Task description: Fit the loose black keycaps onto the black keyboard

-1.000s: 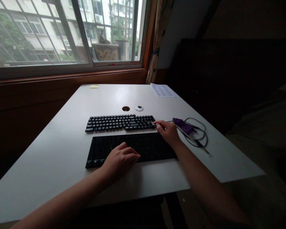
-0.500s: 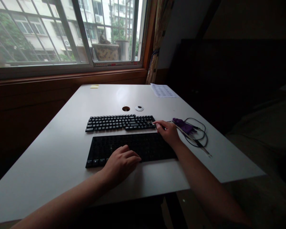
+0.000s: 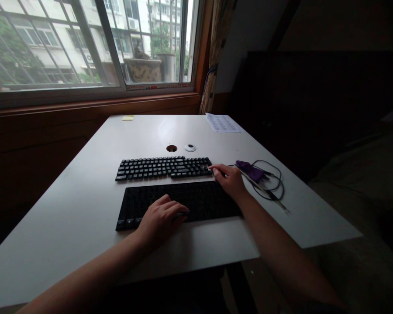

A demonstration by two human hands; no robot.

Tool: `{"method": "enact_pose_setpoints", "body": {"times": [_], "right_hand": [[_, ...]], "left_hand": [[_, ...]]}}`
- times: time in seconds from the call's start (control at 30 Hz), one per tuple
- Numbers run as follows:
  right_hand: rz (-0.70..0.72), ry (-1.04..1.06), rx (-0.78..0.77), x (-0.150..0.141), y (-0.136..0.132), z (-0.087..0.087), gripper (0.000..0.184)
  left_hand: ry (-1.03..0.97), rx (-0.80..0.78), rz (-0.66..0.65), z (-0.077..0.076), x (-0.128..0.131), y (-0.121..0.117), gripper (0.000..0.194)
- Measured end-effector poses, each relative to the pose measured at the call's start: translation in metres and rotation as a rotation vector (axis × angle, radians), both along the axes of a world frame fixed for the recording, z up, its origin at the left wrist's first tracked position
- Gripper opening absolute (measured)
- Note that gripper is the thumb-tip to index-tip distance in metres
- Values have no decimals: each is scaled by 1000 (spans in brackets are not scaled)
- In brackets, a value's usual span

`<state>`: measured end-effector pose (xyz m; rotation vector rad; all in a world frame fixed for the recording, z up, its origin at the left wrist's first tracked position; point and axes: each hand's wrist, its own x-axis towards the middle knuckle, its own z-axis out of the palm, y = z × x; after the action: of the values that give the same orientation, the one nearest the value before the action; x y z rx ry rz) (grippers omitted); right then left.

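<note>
Three keycaps (image 3: pixel 129 221) can be made out seated at the near left corner of the black keyboard base (image 3: pixel 209 200), and most of the rest of it that shows looks bare of caps, though its surface is dark and partly covered. Just beyond the keyboard base lie rows of loose keycaps (image 3: pixel 147 168), set out roughly in keyboard order. By that split, I'd judge that only a small share of caps is on the keyboard base and the bulk is off it. The left hand (image 3: pixel 162 216) is over its near edge, fingers bent and close together; something may sit at the fingertips, but I cannot tell what. The right hand (image 3: pixel 229 179) reaches over the far right corner to the right end of the loose rows, index finger stretched out and thumb near it; whether they pinch a cap is too dark to tell. Right of the keyboard base are a purple cloth (image 3: pixel 250 171), a thin stick (image 3: pixel 263 189) and a looped black cable (image 3: pixel 282 181); well beyond it lies a printed sheet (image 3: pixel 224 123).
</note>
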<state>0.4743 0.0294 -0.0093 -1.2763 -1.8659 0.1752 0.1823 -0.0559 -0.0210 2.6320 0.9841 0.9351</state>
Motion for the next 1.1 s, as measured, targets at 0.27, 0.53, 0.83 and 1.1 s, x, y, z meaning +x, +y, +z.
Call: {"method": "enact_pose_setpoints", "body": {"times": [0.27,0.53,0.83,1.1], "right_hand": [[4,7,0,0,1,-1,24],[6,2,4,-1,1,-1,24],[-3,-14,5,0,1,0,25],[3,-13,6,1,1,-1,26]], "left_hand": [[32,40,-38,0,4,-1,15],[36,80,-75,4,5,-1,14],[44,96,-104,7,6,-2,16],[40,100,-92,7,5,-3,15]]}}
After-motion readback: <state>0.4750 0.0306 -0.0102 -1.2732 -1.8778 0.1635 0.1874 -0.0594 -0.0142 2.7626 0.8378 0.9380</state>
